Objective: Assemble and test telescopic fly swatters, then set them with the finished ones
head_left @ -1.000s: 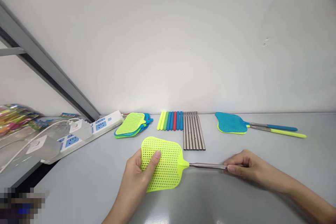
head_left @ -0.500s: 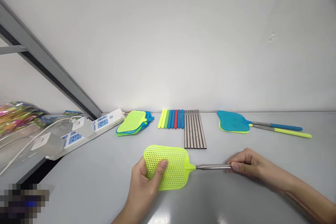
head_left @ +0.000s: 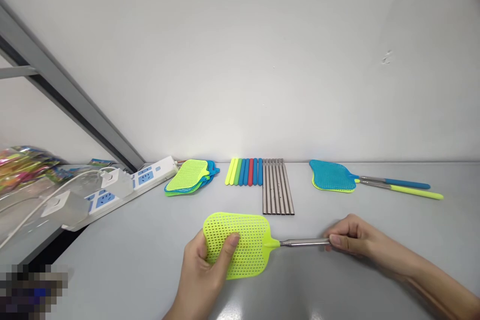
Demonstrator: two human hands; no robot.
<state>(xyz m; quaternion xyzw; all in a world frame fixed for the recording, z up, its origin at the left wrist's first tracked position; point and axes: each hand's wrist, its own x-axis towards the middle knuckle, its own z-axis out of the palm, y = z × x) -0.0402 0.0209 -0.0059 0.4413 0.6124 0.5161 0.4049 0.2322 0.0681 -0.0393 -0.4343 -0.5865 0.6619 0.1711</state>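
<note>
My left hand [head_left: 206,265] grips a yellow-green fly swatter head [head_left: 247,242] by its left side, thumb on top of the perforated face and the other fingers hidden beneath. A metal rod [head_left: 305,242] runs from the head's neck to the right. Its far end is pinched between the thumb and fingers of my right hand [head_left: 352,237]. Behind them lie several metal rods [head_left: 278,187] side by side. Touching these on the left is a row of yellow, green, blue and red handle grips [head_left: 243,172].
Stacked swatter heads [head_left: 187,177] lie at the back left, beside a white power strip [head_left: 120,192] with plugged-in adapters. Two full fly swatters, blue [head_left: 332,175] over yellow [head_left: 416,192], lie at the back right. Colourful plastic packets [head_left: 26,172] sit far left. A wall stands behind the table.
The swatter head and rod sit slightly lower in view, with both hands still on them. The whole scene has shifted a little. Nothing was let go.
</note>
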